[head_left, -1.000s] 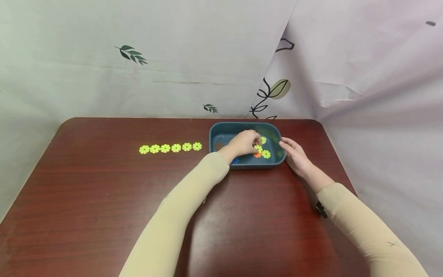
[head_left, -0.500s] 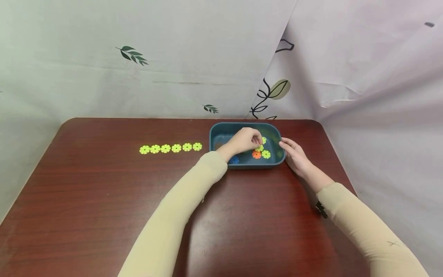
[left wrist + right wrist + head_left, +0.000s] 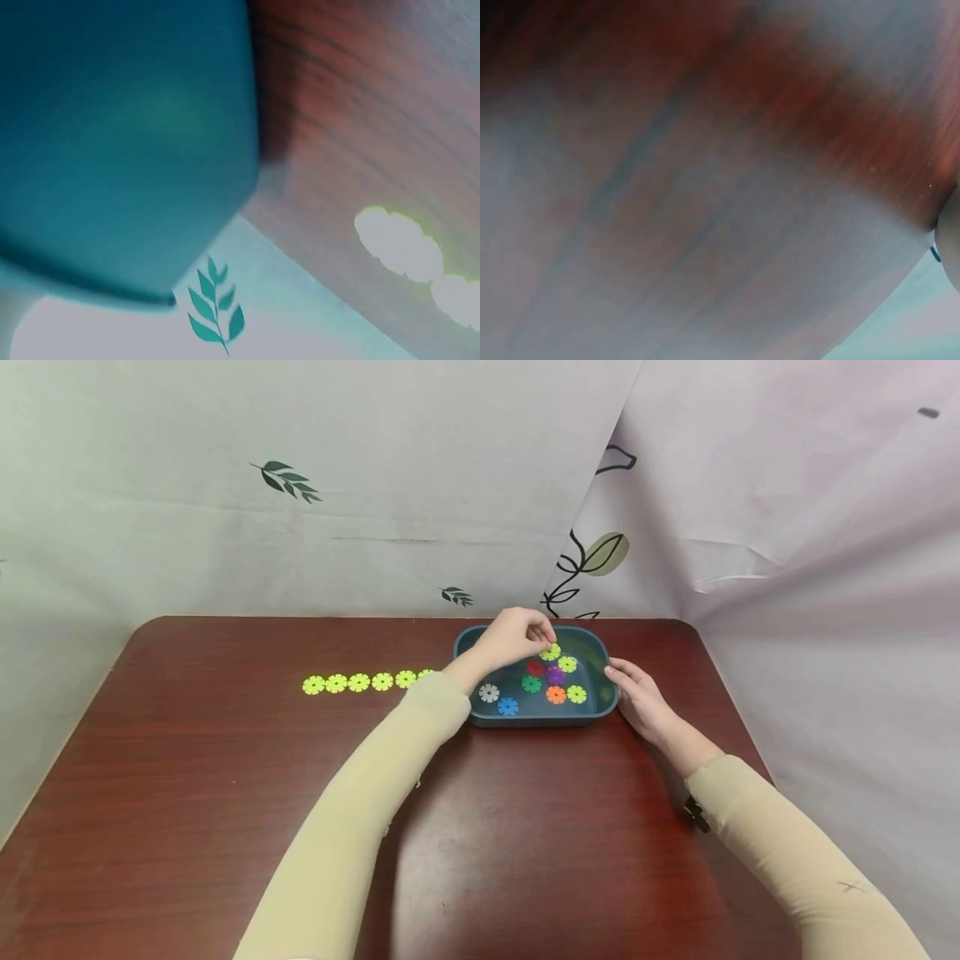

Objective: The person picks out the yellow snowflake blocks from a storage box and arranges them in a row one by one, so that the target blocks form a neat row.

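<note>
Picking, L hand point(image 3: 516, 637): fingers pinch yellow disc point(image 3: 551, 652) at far side of tub point(image 3: 540, 722).
R hand point(image 3: 641, 697): grips tub rim.
Yellow row point(image 3: 382, 682), on table point(image 3: 225, 793): next move prob. needs steady carry there.

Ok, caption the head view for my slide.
Left hand pinches a yellow disc at a bin of coloured discs; right hand touches the bin's end.

My head view is evenly lit and fairly sharp; a pale glare lies on the tabletop point(image 3: 457, 860), with soft shadow beside my left sleeve point(image 3: 348, 827); at my left wrist the bin point(image 3: 127, 150) is blurred and the yellow discs point(image 3: 397, 244) burn out to white; at my right wrist, the tabletop smears out of focus.
</note>
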`<state>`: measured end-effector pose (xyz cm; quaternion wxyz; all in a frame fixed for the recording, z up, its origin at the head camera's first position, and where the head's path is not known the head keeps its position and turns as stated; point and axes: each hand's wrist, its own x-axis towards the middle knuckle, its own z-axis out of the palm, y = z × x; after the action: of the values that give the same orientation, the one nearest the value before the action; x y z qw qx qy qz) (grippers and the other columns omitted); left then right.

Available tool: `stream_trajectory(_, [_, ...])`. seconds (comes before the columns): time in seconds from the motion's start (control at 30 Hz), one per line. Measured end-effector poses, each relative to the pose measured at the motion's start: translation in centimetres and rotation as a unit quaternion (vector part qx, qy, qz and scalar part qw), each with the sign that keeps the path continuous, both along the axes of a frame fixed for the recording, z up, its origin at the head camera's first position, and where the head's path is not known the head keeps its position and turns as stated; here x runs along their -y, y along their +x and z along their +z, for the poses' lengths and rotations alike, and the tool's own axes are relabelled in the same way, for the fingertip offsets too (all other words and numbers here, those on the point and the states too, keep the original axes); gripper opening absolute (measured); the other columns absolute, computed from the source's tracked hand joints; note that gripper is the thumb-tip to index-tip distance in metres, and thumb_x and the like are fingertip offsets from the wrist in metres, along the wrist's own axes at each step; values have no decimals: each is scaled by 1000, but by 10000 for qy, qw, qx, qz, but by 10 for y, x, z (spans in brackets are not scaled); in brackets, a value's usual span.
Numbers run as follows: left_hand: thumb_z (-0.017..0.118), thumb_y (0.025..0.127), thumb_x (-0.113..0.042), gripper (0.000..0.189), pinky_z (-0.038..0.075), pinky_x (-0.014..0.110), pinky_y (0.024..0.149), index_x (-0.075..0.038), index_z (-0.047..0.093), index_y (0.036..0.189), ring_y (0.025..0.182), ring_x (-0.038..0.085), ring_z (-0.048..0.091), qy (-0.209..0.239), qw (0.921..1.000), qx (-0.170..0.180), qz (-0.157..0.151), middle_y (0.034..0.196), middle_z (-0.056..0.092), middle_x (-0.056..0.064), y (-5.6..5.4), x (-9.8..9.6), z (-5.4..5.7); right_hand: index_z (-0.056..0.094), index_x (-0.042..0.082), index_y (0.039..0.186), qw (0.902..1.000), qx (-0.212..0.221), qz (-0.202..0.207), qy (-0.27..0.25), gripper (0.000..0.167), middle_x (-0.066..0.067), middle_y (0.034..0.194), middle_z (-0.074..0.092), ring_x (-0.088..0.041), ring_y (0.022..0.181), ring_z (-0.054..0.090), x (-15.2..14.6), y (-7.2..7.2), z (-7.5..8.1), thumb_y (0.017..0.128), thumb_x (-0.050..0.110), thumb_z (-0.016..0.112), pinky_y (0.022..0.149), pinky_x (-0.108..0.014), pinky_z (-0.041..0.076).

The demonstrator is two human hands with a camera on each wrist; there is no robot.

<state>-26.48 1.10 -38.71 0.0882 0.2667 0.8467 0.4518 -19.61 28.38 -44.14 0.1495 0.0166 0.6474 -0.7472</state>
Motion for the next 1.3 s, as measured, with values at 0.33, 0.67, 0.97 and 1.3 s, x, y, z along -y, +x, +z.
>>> stream_trajectory(0.33, [74,100,-11,10,59,34,92,-4,79,105,98,24,70,-53,9983,-183,545,106,77,14,-9,38,8,46,0,141,10000,-24,22,19,33,8,117,69,-2,103,67,-2,-1,-1,113,16,51,91,-15,55])
stream_trajectory(0.67, [73,99,-9,10,58,35,89,-1,78,103,98,28,71,97,9945,-257,1011,104,77,17,-16,86,10,49,3,137,10000,-6,16,-43,28,8,114,71,-3,102,68,0,-2,-2,112,16,52,90,-16,55])
stream_trajectory(0.97, [74,99,-11,13,55,33,89,-1,78,105,99,30,70,14,9873,-294,1560,108,77,19,-17,136,6,50,4,136,10000,-14,10,-77,26,8,116,70,-2,103,68,0,-4,-2,113,15,51,91,-15,55])
stream_trajectory(1.3, [73,99,-12,15,54,33,90,0,78,107,95,24,69,-221,9790,-266,2007,107,77,20,-8,183,-3,48,1,139,9999,-31,-7,-107,30,7,117,69,-2,103,67,0,-4,-2,112,15,52,91,-15,55])
